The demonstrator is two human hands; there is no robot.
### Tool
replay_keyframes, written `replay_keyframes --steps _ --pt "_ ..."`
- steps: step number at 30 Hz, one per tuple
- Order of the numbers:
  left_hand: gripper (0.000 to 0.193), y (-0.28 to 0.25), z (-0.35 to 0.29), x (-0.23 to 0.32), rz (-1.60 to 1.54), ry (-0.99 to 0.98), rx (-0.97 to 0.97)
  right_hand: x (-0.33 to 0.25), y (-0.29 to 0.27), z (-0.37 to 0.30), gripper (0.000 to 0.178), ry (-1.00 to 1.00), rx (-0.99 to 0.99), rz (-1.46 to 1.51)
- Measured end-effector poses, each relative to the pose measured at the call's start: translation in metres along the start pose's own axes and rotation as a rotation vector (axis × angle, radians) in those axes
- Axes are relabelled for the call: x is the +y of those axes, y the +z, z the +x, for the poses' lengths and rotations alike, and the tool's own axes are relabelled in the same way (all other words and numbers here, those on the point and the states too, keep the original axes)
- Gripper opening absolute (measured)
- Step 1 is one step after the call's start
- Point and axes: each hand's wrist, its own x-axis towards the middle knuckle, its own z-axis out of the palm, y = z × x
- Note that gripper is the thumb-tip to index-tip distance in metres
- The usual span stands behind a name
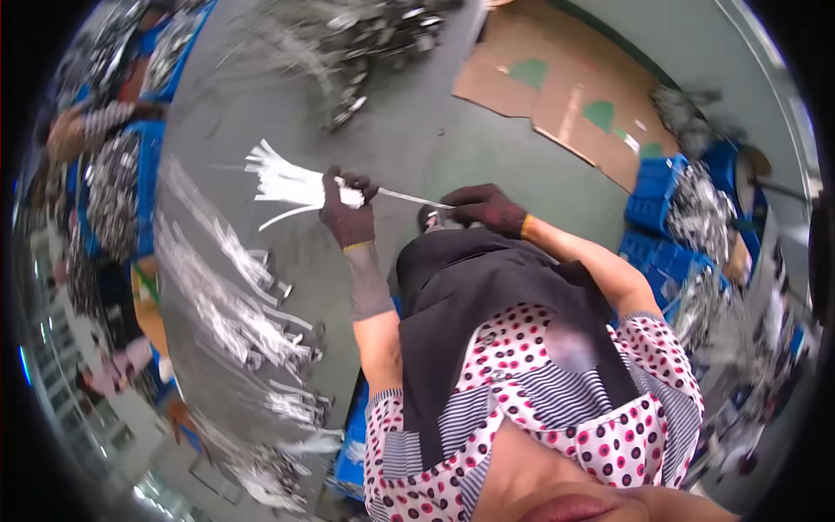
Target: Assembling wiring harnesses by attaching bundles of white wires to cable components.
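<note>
My gloved left hand (346, 213) was closed tight around a bundle of white cable ties (287, 184), held out over the grey floor (409, 139). My gloved right hand (484, 206) pinched the end of a single tie (409, 197) drawn sideways from that bundle. Blue crates (661, 213) of metal parts stood nearby.

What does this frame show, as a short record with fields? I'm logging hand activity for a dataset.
left hand: gloved left hand grips a bundle of white strips
right hand: gloved right hand pinches the end of a single strip drawn from the bundle
floor: rows of shiny metal parts, flattened cardboard
surroundings: blue crates holding metal parts
</note>
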Motion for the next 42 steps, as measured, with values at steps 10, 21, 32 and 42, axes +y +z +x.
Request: replay_keyframes --steps 10,21,32,42 --pt "0.027 -0.018 -0.002 -0.026 0.48 0.213 0.128 -0.063 0.089 0.114 0.055 -0.003 0.17 0.204" --pt "0.031 -0.057 0.046 0.052 0.658 0.235 0.349 -0.101 0.077 0.248 0.044 -0.393 0.696 -0.959" --pt "0.023 -0.094 0.053 0.07 0.611 0.174 0.548 -0.109 0.02 0.329 0.028 -0.391 0.709 -1.06" --pt "0.021 -0.003 0.065 -0.028 -0.023 -0.214 -0.097 -0.059 0.005 0.158 0.026 -0.273 0.372 -0.055"
